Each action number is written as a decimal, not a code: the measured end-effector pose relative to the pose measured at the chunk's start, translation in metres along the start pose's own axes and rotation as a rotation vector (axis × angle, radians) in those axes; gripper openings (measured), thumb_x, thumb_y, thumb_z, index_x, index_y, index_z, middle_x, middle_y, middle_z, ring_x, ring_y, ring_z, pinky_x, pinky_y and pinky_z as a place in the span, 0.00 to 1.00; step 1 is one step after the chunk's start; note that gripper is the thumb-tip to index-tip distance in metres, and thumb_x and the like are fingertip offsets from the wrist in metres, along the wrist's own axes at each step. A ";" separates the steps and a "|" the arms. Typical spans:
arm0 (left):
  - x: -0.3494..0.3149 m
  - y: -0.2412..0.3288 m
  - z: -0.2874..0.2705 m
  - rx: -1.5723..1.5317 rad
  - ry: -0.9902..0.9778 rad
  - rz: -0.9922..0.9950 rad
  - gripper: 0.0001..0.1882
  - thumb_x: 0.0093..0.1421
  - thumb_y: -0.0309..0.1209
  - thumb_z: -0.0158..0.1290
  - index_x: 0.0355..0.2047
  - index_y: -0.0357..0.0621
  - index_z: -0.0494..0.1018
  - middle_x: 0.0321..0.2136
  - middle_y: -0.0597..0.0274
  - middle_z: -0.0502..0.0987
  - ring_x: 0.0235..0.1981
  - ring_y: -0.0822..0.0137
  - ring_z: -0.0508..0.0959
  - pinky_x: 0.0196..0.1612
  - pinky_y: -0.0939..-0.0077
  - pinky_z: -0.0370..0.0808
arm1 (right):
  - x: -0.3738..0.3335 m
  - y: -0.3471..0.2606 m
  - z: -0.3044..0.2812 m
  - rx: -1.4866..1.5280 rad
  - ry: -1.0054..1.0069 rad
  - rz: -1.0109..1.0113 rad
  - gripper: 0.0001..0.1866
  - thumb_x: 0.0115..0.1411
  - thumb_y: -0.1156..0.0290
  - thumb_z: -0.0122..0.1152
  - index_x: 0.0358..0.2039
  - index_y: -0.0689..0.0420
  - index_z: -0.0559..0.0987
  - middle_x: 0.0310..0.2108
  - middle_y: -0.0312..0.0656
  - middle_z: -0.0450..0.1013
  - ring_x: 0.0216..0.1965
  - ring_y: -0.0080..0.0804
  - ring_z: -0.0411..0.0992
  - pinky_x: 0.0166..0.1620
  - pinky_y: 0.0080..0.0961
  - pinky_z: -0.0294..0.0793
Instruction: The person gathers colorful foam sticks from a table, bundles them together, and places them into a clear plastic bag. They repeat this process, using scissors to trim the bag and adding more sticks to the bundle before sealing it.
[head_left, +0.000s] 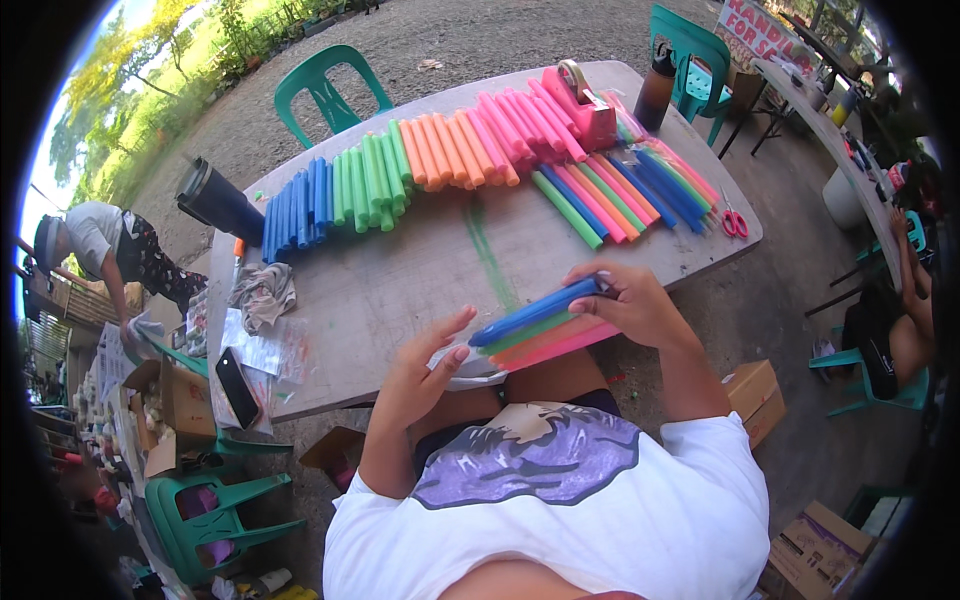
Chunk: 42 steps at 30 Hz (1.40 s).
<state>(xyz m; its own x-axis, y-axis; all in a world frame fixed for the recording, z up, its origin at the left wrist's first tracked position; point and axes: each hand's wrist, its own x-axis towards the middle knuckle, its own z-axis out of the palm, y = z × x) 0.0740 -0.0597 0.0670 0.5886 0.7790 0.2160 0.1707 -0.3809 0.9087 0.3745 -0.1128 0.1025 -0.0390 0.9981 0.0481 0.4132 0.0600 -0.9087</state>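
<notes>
My right hand (625,300) grips one end of a flat bundle of colored candles (540,325), with blue, green, orange and pink side by side. The bundle is held over the table's near edge, above my lap. At its other end is my left hand (425,365), its fingers apart and thumb close to the candle tips; whether it touches them is unclear. Beyond my hands, loose candles lie in rows by color: blue (298,210), green (370,185), orange (455,150) and pink (520,125). Mixed-color bundles (605,200) lie to the right.
On the table (380,290) are a pink tape dispenser (590,115), red scissors (734,222), a dark tumbler (225,210), a brown bottle (656,92), a crumpled cloth (265,295) and a phone (237,388). Green chairs (330,90) stand around. A person (110,245) bends at the left.
</notes>
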 end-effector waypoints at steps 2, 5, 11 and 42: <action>-0.003 -0.005 -0.022 0.207 0.205 -0.036 0.22 0.65 0.34 0.51 0.58 0.42 0.69 0.53 0.48 0.73 0.52 0.48 0.74 0.53 0.64 0.71 | 0.002 0.010 -0.034 0.042 0.397 -0.109 0.14 0.59 0.68 0.67 0.44 0.57 0.78 0.26 0.32 0.72 0.30 0.11 0.68 0.33 0.15 0.70; -0.012 -0.018 -0.051 0.604 0.360 -0.145 0.22 0.65 0.36 0.52 0.57 0.42 0.68 0.55 0.48 0.71 0.56 0.47 0.71 0.57 0.61 0.69 | 0.014 0.037 -0.097 -0.400 0.928 -0.184 0.16 0.60 0.69 0.66 0.48 0.55 0.76 0.41 0.37 0.77 0.42 0.19 0.74 0.45 0.18 0.74; -0.039 -0.070 -0.098 1.117 0.516 -0.551 0.26 0.63 0.42 0.52 0.58 0.43 0.67 0.58 0.48 0.67 0.60 0.48 0.66 0.61 0.56 0.64 | 0.056 0.145 -0.199 -0.685 0.671 -0.381 0.17 0.56 0.76 0.65 0.46 0.54 0.74 0.50 0.39 0.77 0.59 0.35 0.68 0.63 0.38 0.60; -0.060 -0.116 -0.095 1.310 0.599 -0.676 0.26 0.65 0.45 0.47 0.60 0.46 0.66 0.61 0.51 0.64 0.63 0.47 0.62 0.64 0.52 0.58 | 0.078 0.129 -0.185 -0.874 0.426 0.407 0.37 0.37 0.61 0.71 0.47 0.55 0.65 0.42 0.54 0.71 0.45 0.53 0.73 0.49 0.40 0.73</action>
<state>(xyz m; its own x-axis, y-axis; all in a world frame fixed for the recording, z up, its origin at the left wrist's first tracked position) -0.0565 -0.0148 -0.0176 -0.2029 0.9294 0.3082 0.9788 0.2013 0.0373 0.5929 -0.0239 0.0651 0.5030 0.8582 0.1022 0.8421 -0.4599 -0.2817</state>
